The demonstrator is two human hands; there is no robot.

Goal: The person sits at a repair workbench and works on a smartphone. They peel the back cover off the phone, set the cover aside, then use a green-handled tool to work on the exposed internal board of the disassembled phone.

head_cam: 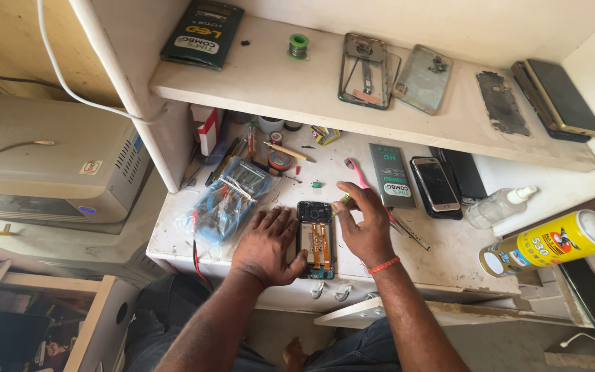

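Observation:
An opened phone [315, 238] with its back off lies on the white workbench [442, 255], showing orange flex cables and a dark camera part at its top. My left hand [268, 244] rests flat on the bench and presses against the phone's left edge. My right hand [363, 224] touches the phone's right edge, fingers curled near its upper corner; whether it pinches a small part I cannot tell. An orange thread band circles my right wrist.
A multimeter in a plastic bag [232, 196] lies left of the phone. A pink toothbrush [354, 171], a dark box [390, 176], two phones [437, 184], a clear bottle [498, 205] and a yellow spray can [552, 242] sit right. The shelf [297, 86] above holds phone shells and solder.

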